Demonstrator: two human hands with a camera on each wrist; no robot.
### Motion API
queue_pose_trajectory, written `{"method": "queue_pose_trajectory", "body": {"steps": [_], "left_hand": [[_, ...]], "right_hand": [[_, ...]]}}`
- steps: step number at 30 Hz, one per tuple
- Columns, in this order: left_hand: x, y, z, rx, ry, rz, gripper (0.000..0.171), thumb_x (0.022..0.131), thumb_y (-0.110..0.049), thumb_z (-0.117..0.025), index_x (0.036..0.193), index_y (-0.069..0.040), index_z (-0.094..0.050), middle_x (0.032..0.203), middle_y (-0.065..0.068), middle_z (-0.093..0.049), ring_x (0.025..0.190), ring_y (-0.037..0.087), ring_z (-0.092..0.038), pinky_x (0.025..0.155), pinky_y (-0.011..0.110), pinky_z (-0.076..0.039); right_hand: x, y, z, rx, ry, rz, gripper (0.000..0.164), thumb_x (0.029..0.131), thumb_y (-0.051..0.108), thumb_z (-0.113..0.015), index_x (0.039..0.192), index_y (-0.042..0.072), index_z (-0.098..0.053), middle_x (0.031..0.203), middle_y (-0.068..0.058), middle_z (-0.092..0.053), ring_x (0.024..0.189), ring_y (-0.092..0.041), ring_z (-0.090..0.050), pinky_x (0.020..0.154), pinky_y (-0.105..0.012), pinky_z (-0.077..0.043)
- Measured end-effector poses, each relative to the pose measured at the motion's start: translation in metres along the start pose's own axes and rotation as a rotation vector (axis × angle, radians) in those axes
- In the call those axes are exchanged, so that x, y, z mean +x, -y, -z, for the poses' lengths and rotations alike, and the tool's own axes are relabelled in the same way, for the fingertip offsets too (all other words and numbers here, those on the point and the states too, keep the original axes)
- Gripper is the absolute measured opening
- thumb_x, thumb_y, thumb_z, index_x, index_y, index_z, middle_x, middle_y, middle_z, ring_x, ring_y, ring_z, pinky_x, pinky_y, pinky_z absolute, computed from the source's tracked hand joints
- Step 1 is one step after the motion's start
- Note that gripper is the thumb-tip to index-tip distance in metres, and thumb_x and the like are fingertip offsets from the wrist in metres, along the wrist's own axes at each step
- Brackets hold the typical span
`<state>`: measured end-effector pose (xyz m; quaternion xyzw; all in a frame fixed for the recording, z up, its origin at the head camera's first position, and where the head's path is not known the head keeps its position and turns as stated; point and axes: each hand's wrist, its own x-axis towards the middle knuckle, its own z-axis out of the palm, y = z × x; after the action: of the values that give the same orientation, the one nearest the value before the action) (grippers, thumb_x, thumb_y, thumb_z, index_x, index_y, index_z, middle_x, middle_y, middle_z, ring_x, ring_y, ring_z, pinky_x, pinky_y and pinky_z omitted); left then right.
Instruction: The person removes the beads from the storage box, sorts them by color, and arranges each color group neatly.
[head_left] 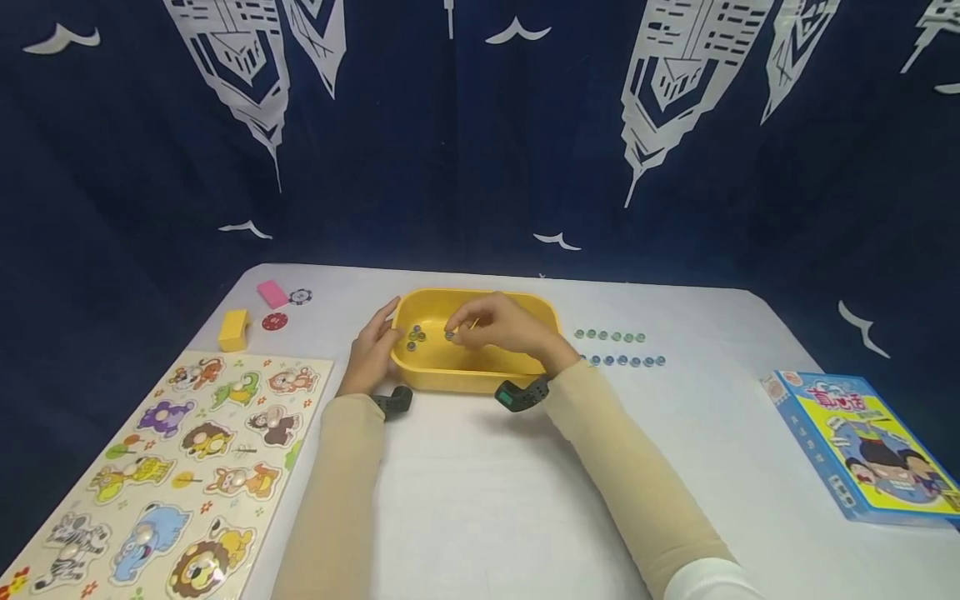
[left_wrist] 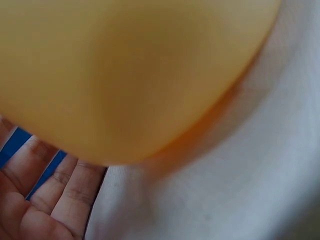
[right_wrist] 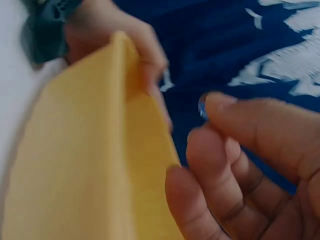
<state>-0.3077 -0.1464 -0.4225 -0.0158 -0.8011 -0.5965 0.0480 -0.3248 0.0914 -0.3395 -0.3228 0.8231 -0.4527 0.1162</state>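
A yellow plastic basin (head_left: 442, 379) stands at the middle of the table. My left hand (head_left: 370, 354) holds its left side, thumb at the rim and fingers along the outside. In the left wrist view, the basin wall (left_wrist: 150, 75) covers most of the picture, with the fingers (left_wrist: 75, 195) beside it. Over the basin, my right hand (head_left: 498, 325) pinches a bluish glass marble (right_wrist: 202, 106) between thumb and finger. Several marbles (head_left: 416, 337) lie on the basin floor near its left end. To the right of the basin are a row of green marbles (head_left: 617, 337) and a row of blue marbles (head_left: 635, 362).
An animal puzzle board (head_left: 247, 450) lies at the left. Behind it are a yellow block (head_left: 233, 330), a pink block (head_left: 272, 294), a red chip (head_left: 274, 322) and a black-and-white chip (head_left: 300, 297). A blue-and-yellow game box (head_left: 862, 446) sits at the right.
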Motion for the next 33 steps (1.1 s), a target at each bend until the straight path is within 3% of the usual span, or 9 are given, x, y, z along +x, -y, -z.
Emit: {"method": "queue_pose_trajectory", "body": {"steps": [3, 6, 10, 15, 22, 27, 33], "left_hand": [[-0.001, -0.001, -0.001, 0.006, 0.003, -0.001, 0.060, 0.098, -0.028, -0.044, 0.157, -0.032, -0.032, 0.149, 0.012, -0.050, 0.137, 0.032, -0.047, 0.117, 0.051, -0.029], [-0.002, -0.001, -0.001, 0.018, 0.004, 0.006, 0.061, 0.098, -0.029, -0.044, 0.157, -0.032, -0.030, 0.150, 0.012, -0.049, 0.138, 0.032, -0.045, 0.117, 0.052, -0.028], [-0.002, -0.002, -0.001, 0.015, 0.003, 0.011, 0.061, 0.097, -0.029, -0.044, 0.157, -0.032, -0.031, 0.150, 0.012, -0.049, 0.138, 0.032, -0.045, 0.118, 0.052, -0.028], [-0.002, -0.004, -0.001, 0.009, 0.006, 0.016, 0.061, 0.097, -0.029, -0.044, 0.156, -0.034, -0.032, 0.150, 0.012, -0.048, 0.139, 0.032, -0.043, 0.119, 0.053, -0.024], [-0.002, -0.003, 0.002, 0.017, 0.012, 0.020, 0.061, 0.098, -0.028, -0.043, 0.157, -0.033, -0.029, 0.151, 0.012, -0.047, 0.140, 0.033, -0.042, 0.119, 0.054, -0.023], [-0.002, -0.001, 0.003, 0.021, 0.011, 0.017, 0.060, 0.099, -0.027, -0.043, 0.157, -0.033, -0.029, 0.152, 0.013, -0.046, 0.141, 0.033, -0.041, 0.119, 0.054, -0.023], [-0.002, -0.001, -0.002, 0.018, 0.021, 0.005, 0.061, 0.099, -0.027, -0.043, 0.157, -0.032, -0.030, 0.150, 0.013, -0.048, 0.140, 0.032, -0.042, 0.120, 0.052, -0.021]], "right_hand": [[-0.024, -0.004, 0.022, 0.118, -0.007, -0.036, 0.020, 0.089, 0.007, -0.071, 0.108, 0.002, -0.073, 0.098, -0.009, -0.071, 0.083, -0.029, -0.066, 0.080, -0.041, -0.058], [-0.048, -0.011, 0.044, 0.159, -0.067, -0.080, 0.021, 0.090, 0.011, -0.071, 0.110, 0.002, -0.072, 0.100, -0.011, -0.071, 0.083, -0.028, -0.065, 0.084, -0.046, -0.057], [-0.079, -0.026, 0.076, 0.172, -0.186, -0.123, 0.023, 0.091, 0.014, -0.072, 0.111, 0.003, -0.070, 0.100, -0.011, -0.069, 0.083, -0.026, -0.066, 0.083, -0.042, -0.058], [-0.114, -0.049, 0.107, 0.263, -0.357, -0.214, 0.021, 0.092, 0.015, -0.072, 0.112, 0.011, -0.069, 0.108, -0.004, -0.067, 0.088, -0.022, -0.067, 0.083, -0.029, -0.058], [-0.159, -0.087, 0.132, 0.445, -0.455, -0.213, 0.014, 0.095, 0.010, -0.066, 0.109, 0.011, -0.068, 0.105, -0.001, -0.062, 0.088, -0.015, -0.061, 0.082, -0.025, -0.056], [-0.187, -0.110, 0.139, 0.418, -0.533, -0.309, 0.015, 0.096, 0.014, -0.067, 0.111, 0.012, -0.066, 0.103, 0.003, -0.062, 0.084, -0.010, -0.059, 0.079, -0.021, -0.055], [-0.213, -0.130, 0.140, 0.223, -0.615, -0.486, 0.039, 0.097, 0.019, -0.065, 0.128, -0.003, -0.056, 0.095, 0.007, -0.064, 0.076, -0.006, -0.058, 0.070, -0.018, -0.054]]}}
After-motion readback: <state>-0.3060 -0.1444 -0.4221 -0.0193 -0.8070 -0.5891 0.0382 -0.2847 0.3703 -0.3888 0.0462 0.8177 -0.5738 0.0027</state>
